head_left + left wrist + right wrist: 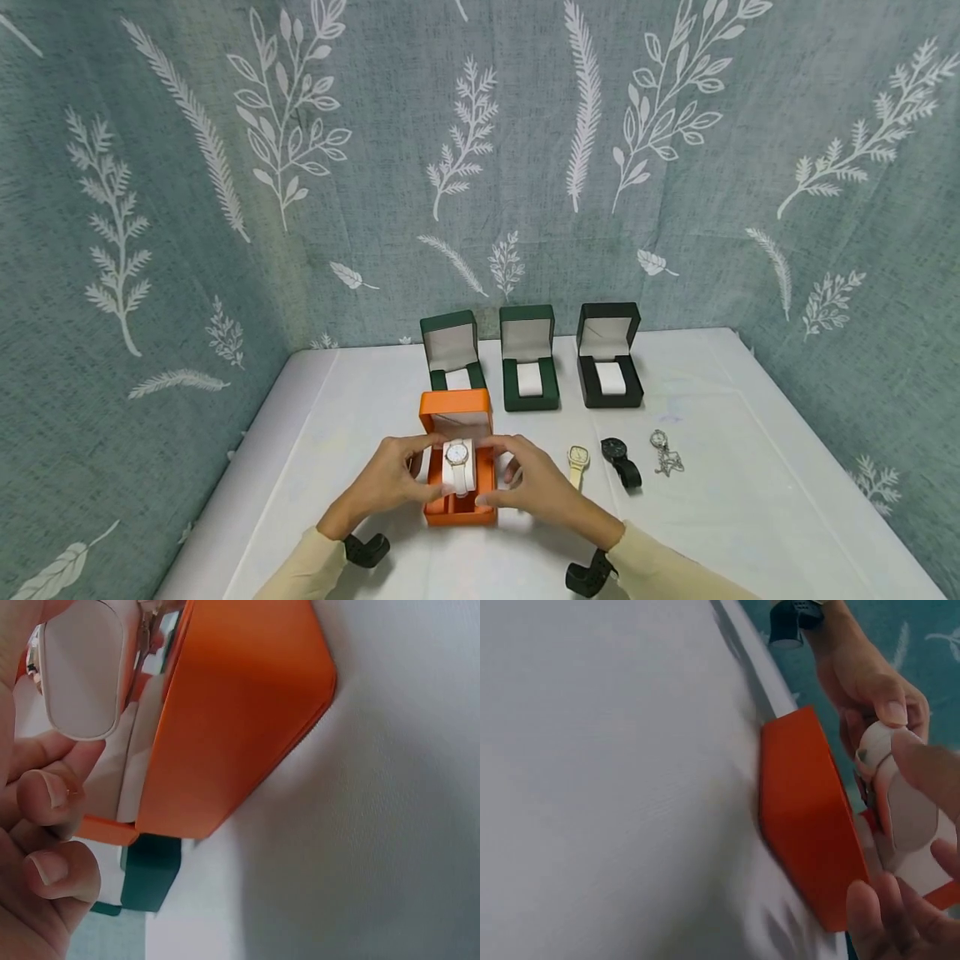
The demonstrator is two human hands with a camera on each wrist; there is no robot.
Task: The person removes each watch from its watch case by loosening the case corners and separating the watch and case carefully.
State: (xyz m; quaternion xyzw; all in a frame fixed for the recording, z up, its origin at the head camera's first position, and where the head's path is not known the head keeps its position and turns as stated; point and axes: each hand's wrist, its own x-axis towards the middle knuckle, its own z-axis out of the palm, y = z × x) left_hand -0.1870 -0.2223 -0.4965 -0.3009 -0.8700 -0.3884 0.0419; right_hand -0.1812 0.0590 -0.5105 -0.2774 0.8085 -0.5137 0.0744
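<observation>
A white watch (457, 454) with a pale strap is wrapped around a white cushion (470, 477), held just over the open orange watch box (461, 518). My left hand (388, 477) grips the cushion's left side, thumb near the front and fingers toward the back. From the other side my right hand (538, 485) pinches it too. In the right wrist view both thumbs meet near one end of the cushion (913, 814). The left wrist view shows the cushion's flat oval end (82, 671) above the orange box's wall (232, 705). The box's inside is partly covered.
Behind stand two open green watch boxes (531, 402) (477, 372) and an open black one (613, 402), each with a white cushion. To the right lie a gold watch (577, 458), a black watch (621, 462) and a silver chain watch (664, 454) on the white table (712, 533).
</observation>
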